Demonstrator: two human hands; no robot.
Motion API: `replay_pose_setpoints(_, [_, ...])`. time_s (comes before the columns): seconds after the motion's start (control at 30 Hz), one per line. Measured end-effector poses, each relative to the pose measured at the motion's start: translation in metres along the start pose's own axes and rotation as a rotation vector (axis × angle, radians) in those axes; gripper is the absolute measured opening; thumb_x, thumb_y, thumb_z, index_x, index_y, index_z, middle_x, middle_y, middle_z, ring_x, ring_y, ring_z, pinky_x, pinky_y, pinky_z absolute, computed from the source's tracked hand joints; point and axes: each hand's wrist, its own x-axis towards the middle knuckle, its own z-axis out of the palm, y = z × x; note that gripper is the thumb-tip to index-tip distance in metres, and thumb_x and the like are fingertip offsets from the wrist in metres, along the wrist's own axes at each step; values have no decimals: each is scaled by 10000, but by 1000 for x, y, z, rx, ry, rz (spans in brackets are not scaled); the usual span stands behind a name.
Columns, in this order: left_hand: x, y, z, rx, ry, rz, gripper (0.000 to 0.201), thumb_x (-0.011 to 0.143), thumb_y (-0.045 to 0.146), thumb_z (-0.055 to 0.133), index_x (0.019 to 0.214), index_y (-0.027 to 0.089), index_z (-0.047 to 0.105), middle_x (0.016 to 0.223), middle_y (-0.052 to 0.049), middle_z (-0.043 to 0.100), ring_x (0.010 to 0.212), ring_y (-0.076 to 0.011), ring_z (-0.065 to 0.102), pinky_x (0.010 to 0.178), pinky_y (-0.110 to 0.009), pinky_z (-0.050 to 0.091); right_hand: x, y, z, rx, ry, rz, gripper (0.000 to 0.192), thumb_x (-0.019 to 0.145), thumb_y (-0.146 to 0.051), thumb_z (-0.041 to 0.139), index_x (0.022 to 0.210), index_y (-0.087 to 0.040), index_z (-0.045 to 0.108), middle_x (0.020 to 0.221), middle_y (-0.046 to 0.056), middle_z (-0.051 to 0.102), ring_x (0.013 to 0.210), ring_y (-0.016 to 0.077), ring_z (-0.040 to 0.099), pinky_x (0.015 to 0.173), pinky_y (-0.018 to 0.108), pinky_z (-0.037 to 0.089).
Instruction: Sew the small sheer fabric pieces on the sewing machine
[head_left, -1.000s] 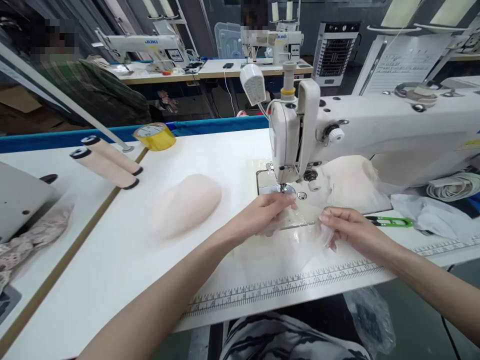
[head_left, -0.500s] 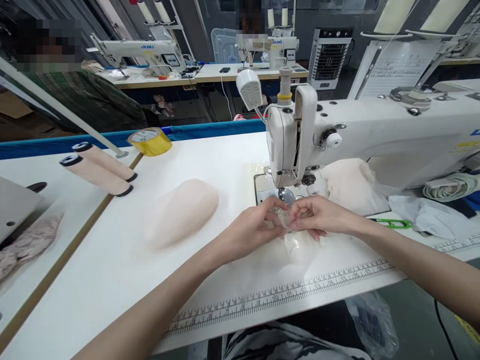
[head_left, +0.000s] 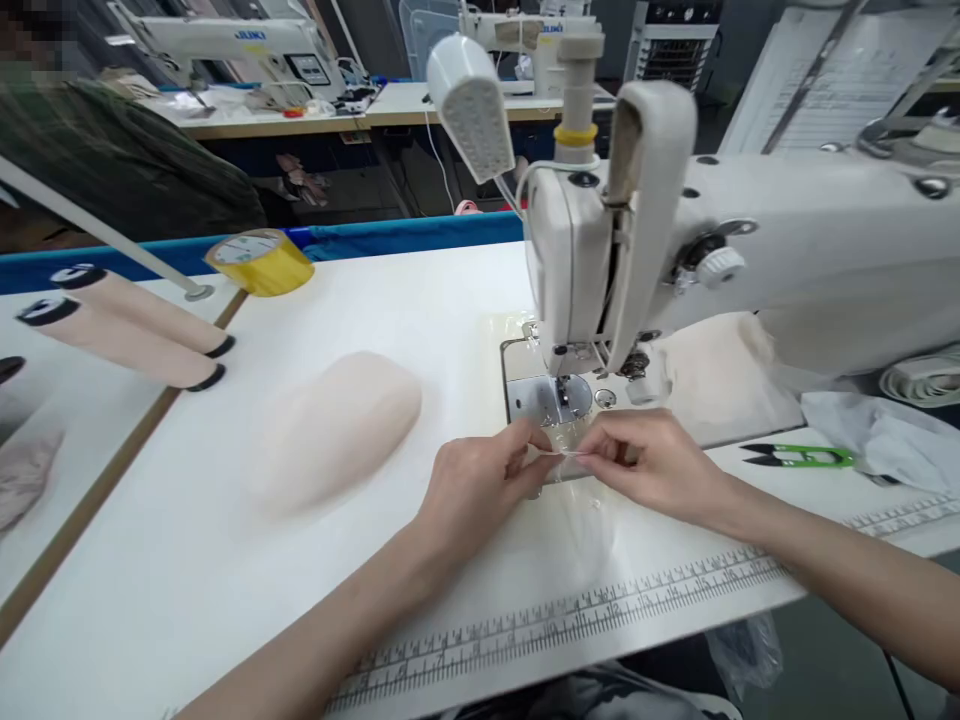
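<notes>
Just in front of the sewing machine's needle plate (head_left: 536,400), my left hand (head_left: 480,490) pinches one end of a short, thin pale thread (head_left: 568,454). The other end is pinched by my right hand (head_left: 652,465), so the thread spans the small gap between my fingertips. Above and behind them is the presser foot (head_left: 562,395) of the white sewing machine (head_left: 577,270). A beige moulded cup (head_left: 352,420) lies on the table left of my hands. Green thread snips (head_left: 806,456) rest to the right of my right hand.
Beige fabric (head_left: 727,375) lies under the machine arm, with white cloth (head_left: 885,430) beside it. Two thread cones (head_left: 120,340) and a yellow tape roll (head_left: 262,265) are at the left. A printed ruler (head_left: 585,620) runs along the front edge. A person (head_left: 127,160) sits beyond.
My view has moved closer to the machine. My fingertips have drawn slightly apart, and the thin thread now shows between them. The snips are more fully in view.
</notes>
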Motion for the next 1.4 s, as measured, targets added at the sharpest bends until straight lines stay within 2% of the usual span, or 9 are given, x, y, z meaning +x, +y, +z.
replay_pose_setpoints(0.1, [-5,-3,6,112,118,171,166,927,315,502,909,222,638,505,67,614,442,-94,538,494,-208,358,-4,2,3,-117,56,-209,80,856,-142,559,822,-175,623,657,-19,590,547,76,518,493,204,415])
replay_pose_setpoints(0.27, [-8,-3,9,162,227,322,157,940,250,494,943,221,648,539,66,647,418,-72,522,452,-206,346,-8,7,7,-164,72,-245,119,885,-148,537,984,-191,587,658,-32,585,528,73,514,487,193,431])
replay_pose_setpoints(0.37, [-8,-2,8,155,237,328,146,936,235,498,927,213,642,533,67,639,418,-73,527,449,-208,351,-9,8,8,-162,66,-255,204,891,-156,539,1090,-204,543,618,-62,550,510,65,507,490,176,437])
replay_pose_setpoints(0.77, [-9,-1,10,92,255,328,150,932,255,512,821,196,594,528,70,605,423,-64,488,469,-195,366,-7,5,9,-277,28,-318,173,902,-147,489,1054,-193,556,604,-60,562,482,76,489,470,201,404])
replay_pose_setpoints(0.87, [-10,1,10,76,275,322,144,921,275,530,808,193,566,478,80,533,409,-64,442,454,-191,356,-7,5,8,-305,84,-399,163,905,-156,520,1051,-209,570,658,-46,631,490,78,530,473,208,421])
replay_pose_setpoints(0.97, [-12,4,10,45,291,328,88,918,245,519,974,193,562,453,104,473,395,-63,412,452,-185,364,-9,6,6,-418,153,-526,234,884,-117,549,1086,-228,584,659,-45,664,509,94,576,473,226,442])
replay_pose_setpoints(1.07, [-12,6,9,37,281,397,216,909,160,499,1118,204,538,466,113,502,403,-61,449,481,-183,391,-12,8,1,-572,151,-728,351,845,-62,559,1173,-186,577,621,-34,658,532,125,602,459,261,456])
replay_pose_setpoints(1.3, [-13,8,10,61,292,486,65,875,138,562,906,189,586,622,67,684,397,-47,486,445,-205,352,-16,5,-5,-770,131,-984,194,768,-25,632,838,-200,675,619,-4,648,589,156,609,440,300,443])
replay_pose_setpoints(1.4, [-14,12,4,7,210,405,81,881,171,550,851,191,623,602,59,674,410,-58,486,457,-211,350,-17,2,-5,-760,120,-954,185,810,-51,599,804,-226,658,599,-25,643,553,136,589,433,289,423])
